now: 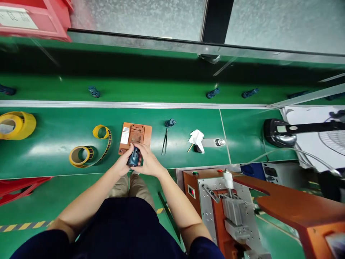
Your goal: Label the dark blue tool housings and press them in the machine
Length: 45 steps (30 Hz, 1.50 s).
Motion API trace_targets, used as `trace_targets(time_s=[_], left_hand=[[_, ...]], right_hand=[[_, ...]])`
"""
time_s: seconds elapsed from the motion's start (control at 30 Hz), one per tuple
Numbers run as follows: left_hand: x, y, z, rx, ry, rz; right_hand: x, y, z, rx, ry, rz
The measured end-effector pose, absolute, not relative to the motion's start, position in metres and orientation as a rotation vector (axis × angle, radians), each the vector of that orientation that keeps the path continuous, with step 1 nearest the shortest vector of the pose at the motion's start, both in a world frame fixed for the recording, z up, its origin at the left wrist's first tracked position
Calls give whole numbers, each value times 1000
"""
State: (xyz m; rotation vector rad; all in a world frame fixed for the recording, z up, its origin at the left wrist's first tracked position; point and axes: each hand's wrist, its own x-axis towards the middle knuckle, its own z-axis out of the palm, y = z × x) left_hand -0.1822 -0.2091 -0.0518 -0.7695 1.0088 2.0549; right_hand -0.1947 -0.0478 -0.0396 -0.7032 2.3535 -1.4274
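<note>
Between both hands, near the front edge of the green bench (pixel 185 154), is a small dark blue, roughly cylindrical housing (pixel 133 158). My left hand (pixel 123 162) is closed on its left side, and my right hand (pixel 148 162) grips it from the right. Some fingertips are hidden behind the part. Just beyond them lies an orange-brown fixture block (pixel 145 133) with recesses and a white label. To the right, a similar dark blue part (pixel 170 123) rests near the black tweezers (pixel 165 141). On the left, a partly unrolled yellow label roll (pixel 81 156) stands on the bench.
Several dark blue parts, one of them here (pixel 93 91), lie on the green strip behind the metal rail (pixel 161 105). A bottle (pixel 214 142) with white tissue (pixel 196 138) lies right of centre. An orange press machine (pixel 194 198) stands front right; a larger yellow roll (pixel 18 125) sits far left.
</note>
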Motion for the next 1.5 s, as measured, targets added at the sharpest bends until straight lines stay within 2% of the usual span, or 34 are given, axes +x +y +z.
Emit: trace_targets(time_s=[0.1,0.27,0.33,0.5,0.63,0.7,0.77,0.87,1.0,1.17,1.23,1.33,1.4,1.5], left_hand=[[-154,-218,-61,-808,1262,2041],[-110,-238,-91,-904,2264,1797],[-98,-241,-106,-886,2395,1700],[-79,-237,-123,-677,2025,1795],[-80,-246,-102,-697,1906,1922],[-92,-252,-85,-709,1726,2044],[-112,-255,-72,-689,1544,2143],[-151,-250,-65,-602,1405,2215],[-198,-236,-75,-620,1353,2183],[-215,-249,-89,-579,1576,1965],[-217,-271,-90,-461,2018,1778],[-233,-313,-94,-274,2876,1245],[-252,-336,-104,-188,3105,939],[-275,-352,-120,-211,2972,812]], right_hand=[[-215,-49,-68,-624,2375,-1496],[-273,-51,-115,-563,2546,-1385],[-286,-49,-129,-637,2547,-1337],[-289,-44,-146,-795,2507,-1202],[-276,-37,-148,-838,2592,-1190],[-264,-25,-151,-634,2782,-1269],[-245,-7,-158,-205,3042,-1303],[-211,24,-178,435,3279,-1116],[-177,42,-208,606,3272,-857],[-171,41,-223,689,3249,-872],[-171,45,-223,690,3232,-950],[-164,50,-221,720,3167,-1101],[-157,47,-217,836,3062,-1294],[-152,35,-205,1134,2668,-1857]])
